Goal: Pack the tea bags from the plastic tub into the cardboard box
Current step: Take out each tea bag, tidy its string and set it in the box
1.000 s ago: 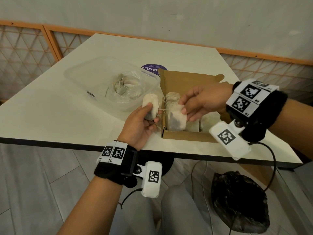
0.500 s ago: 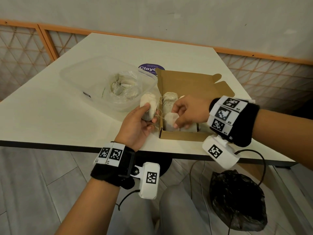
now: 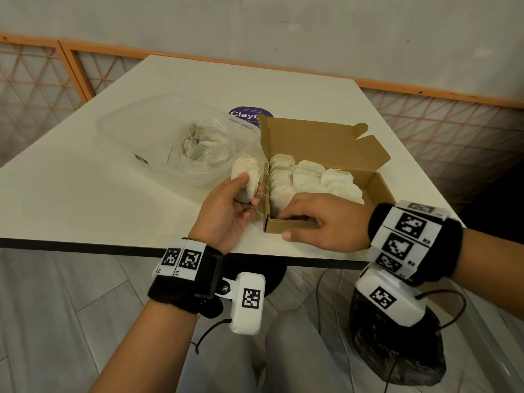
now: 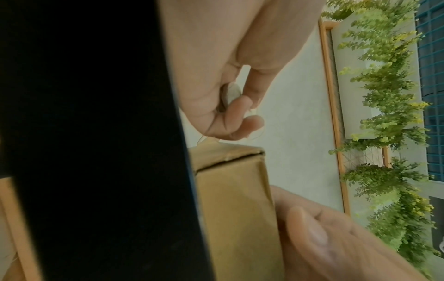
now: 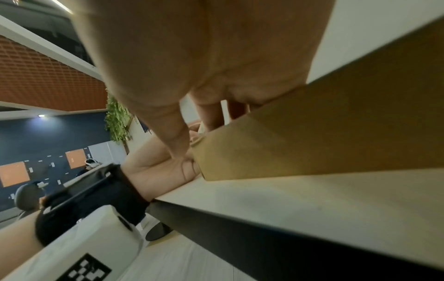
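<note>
A brown cardboard box (image 3: 292, 224) lies open on the white table, its lid folded back, with rows of pale tea bags (image 3: 309, 177) standing in it. My right hand (image 3: 286, 222) is at the box's near left corner. Its fingers (image 3: 289, 213) reach over the near wall onto the nearest tea bag (image 3: 279, 195), and its thumb (image 3: 287, 236) stays outside the wall. Just left of the box, my left hand (image 3: 246, 194) grips a small bunch of tea bags (image 3: 243, 171). The clear plastic tub (image 3: 127, 129) behind holds a plastic bag with more tea bags (image 3: 202, 143). In the left wrist view the left hand's curled fingers (image 4: 240, 106) close on a tea bag (image 4: 230, 93) above the box corner (image 4: 235, 190).
A round purple sticker (image 3: 249, 113) shows on the table behind the tub and box. The table's dark front edge (image 3: 85, 243) runs under both wrists. A black plastic bag (image 3: 397, 353) sits on the floor below. An orange lattice railing (image 3: 42, 80) stands behind.
My right hand brought a tea bag down into the box's left row and sank to the near wall. My left hand stayed beside the box with its tea bags.
</note>
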Demonstrator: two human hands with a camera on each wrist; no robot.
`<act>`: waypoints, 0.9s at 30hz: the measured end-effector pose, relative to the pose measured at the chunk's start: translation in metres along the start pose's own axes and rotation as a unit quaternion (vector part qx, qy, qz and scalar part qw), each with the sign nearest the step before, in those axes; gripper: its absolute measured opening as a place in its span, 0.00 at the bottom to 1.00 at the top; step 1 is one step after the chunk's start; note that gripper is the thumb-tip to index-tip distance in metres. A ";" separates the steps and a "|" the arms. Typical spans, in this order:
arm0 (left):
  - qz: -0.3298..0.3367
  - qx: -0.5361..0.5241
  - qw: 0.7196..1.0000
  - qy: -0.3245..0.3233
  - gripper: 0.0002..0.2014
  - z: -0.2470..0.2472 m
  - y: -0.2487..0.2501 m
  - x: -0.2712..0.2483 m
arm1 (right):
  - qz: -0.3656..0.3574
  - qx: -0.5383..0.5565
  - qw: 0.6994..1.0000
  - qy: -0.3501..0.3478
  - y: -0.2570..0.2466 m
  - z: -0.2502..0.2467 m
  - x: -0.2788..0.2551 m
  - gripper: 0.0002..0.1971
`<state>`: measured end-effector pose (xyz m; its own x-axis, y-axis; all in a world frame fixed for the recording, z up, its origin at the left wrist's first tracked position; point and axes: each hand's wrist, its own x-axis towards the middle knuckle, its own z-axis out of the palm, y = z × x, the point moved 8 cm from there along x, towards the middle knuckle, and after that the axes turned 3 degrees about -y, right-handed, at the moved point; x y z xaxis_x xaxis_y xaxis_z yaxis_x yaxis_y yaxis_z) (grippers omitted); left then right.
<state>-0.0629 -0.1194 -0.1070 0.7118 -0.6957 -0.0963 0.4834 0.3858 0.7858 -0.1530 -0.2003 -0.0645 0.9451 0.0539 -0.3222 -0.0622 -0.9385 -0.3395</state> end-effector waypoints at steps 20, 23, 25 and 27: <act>0.006 -0.006 1.000 -0.006 0.13 0.005 0.001 -0.005 | -0.001 0.248 0.947 0.207 -0.011 -0.065 0.036 0.09; 0.029 0.021 0.999 -0.007 0.09 0.004 0.003 -0.005 | 0.007 0.282 0.943 0.176 -0.007 -0.063 0.035 0.10; 0.036 0.026 0.999 -0.009 0.07 0.005 0.004 -0.006 | 0.013 0.306 0.935 0.178 -0.003 -0.064 0.034 0.10; 0.042 0.028 0.999 -0.013 0.07 0.006 0.005 -0.007 | 0.014 0.332 0.925 0.183 0.000 -0.066 0.035 0.10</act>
<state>-0.0688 -0.1166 -0.0990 0.7348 -0.6782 -0.0122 0.3920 0.4099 0.8236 -0.0991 -0.2208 -0.0173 0.9779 -0.2005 -0.0586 -0.1560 -0.5147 -0.8431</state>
